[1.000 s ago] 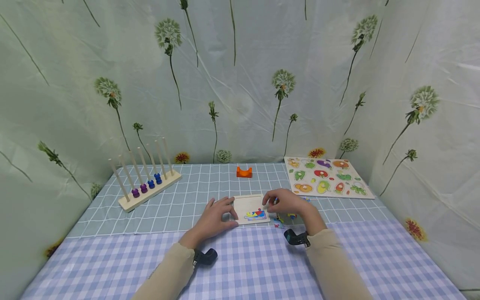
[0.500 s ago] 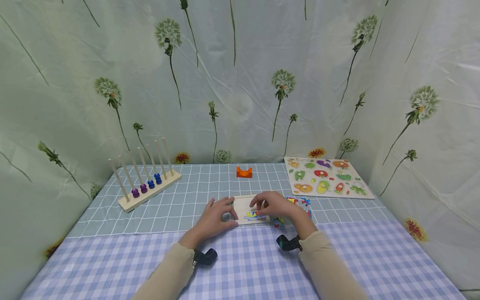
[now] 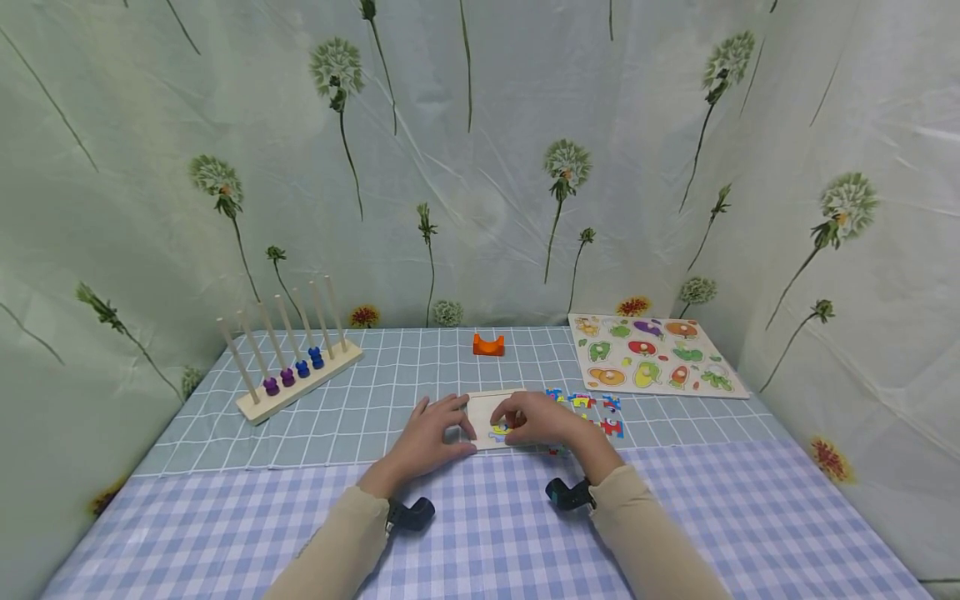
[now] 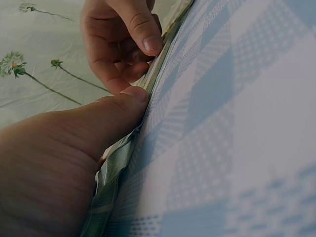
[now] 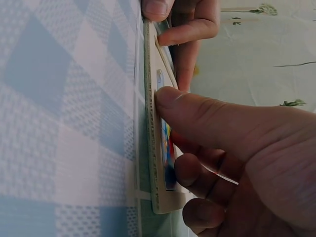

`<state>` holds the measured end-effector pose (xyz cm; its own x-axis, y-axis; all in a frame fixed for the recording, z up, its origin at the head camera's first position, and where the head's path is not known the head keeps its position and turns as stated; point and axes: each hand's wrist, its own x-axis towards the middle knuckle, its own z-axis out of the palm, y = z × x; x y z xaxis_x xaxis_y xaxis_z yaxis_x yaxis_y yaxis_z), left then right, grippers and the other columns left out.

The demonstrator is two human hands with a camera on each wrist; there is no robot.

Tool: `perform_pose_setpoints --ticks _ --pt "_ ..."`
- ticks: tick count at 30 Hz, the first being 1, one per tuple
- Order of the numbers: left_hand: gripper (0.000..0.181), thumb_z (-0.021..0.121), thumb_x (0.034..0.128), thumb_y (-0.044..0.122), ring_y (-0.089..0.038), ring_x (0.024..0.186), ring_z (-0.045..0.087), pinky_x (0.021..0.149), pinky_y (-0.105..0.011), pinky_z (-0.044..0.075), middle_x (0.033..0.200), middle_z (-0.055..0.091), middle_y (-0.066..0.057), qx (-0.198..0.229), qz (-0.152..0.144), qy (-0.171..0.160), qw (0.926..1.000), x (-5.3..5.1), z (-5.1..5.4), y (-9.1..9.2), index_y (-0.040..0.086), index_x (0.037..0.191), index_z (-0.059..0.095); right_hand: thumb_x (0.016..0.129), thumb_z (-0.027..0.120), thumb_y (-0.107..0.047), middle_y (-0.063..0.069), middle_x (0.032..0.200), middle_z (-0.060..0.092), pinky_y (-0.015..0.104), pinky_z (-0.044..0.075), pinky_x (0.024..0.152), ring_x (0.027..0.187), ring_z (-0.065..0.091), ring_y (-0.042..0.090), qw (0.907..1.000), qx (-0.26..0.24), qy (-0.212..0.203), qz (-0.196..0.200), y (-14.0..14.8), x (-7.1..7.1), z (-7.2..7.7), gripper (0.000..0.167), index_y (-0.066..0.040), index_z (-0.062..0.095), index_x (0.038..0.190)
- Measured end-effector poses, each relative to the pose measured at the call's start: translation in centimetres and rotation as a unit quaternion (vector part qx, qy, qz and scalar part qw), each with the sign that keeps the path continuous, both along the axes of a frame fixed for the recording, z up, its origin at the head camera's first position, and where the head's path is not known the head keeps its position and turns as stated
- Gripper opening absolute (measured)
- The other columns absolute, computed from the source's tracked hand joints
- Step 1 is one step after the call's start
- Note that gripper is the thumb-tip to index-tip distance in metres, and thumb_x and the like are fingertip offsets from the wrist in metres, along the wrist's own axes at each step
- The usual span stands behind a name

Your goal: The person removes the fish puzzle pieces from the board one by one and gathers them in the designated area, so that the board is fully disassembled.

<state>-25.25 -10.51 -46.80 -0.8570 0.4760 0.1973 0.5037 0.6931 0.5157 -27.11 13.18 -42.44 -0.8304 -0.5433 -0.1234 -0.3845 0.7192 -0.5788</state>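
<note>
A shallow wooden puzzle tray [image 3: 482, 408] lies on the table between the hands. My left hand [image 3: 431, 437] grips its left side, thumb at the near corner and fingertips at the far one. Inside the tray's near part are colourful jigsaw pieces [image 3: 497, 432], fitted together. Over them is my right hand [image 3: 536, 418], with thumb and curled fingers on the pieces. In the right wrist view the right thumb [image 5: 173, 98] lies along the near side of the jigsaw pieces [image 5: 168, 158]; the index fingertip is hidden behind it.
Several loose jigsaw pieces [image 3: 612, 427] lie right of the tray, partly behind the right hand. A pegged vegetable board [image 3: 652, 354] stands at the back right, an orange arched block [image 3: 488, 345] at the back. At the left is a wooden peg rack [image 3: 303, 379] with beads.
My right hand has moved left from the tray's right edge onto the joined pieces, uncovering loose pieces on the right. The left hand and the tray have stayed put.
</note>
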Motion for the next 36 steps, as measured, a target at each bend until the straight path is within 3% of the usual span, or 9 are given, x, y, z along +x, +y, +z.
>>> perform_pose_setpoints --ticks 10,28,36 --pt "0.013 0.079 0.0842 0.034 -0.033 0.149 0.036 0.121 -0.069 0.009 0.154 0.049 -0.007 0.002 0.007 -0.02 0.9998 0.14 0.23 0.0 0.032 0.086 0.067 0.089 0.075 -0.012 -0.004 0.086 0.059 0.03 0.047 0.075 0.082 0.054 0.014 0.9999 -0.002 0.001 0.013 0.02 0.04 -0.13 0.02 -0.022 0.069 0.105" --pt "0.014 0.08 0.0835 0.035 -0.033 0.148 0.037 0.12 -0.069 0.011 0.153 0.05 -0.008 0.008 0.002 -0.011 0.9999 0.09 0.11 -0.05 0.032 0.085 0.066 0.089 0.074 -0.012 0.001 0.089 0.055 0.031 0.043 0.072 0.081 0.052 0.017 0.9997 0.017 0.007 0.015 -0.05 0.2 0.14 0.028 -0.026 0.059 0.107" --pt "0.014 0.08 0.0839 0.035 -0.033 0.149 0.037 0.12 -0.069 0.01 0.153 0.05 -0.007 0.009 0.003 -0.015 0.9998 0.1 0.13 0.02 0.032 0.086 0.066 0.089 0.074 -0.011 -0.002 0.091 0.06 0.033 0.046 0.075 0.082 0.055 0.016 0.9997 0.017 0.003 0.017 -0.08 0.28 0.13 0.029 -0.027 0.056 0.105"
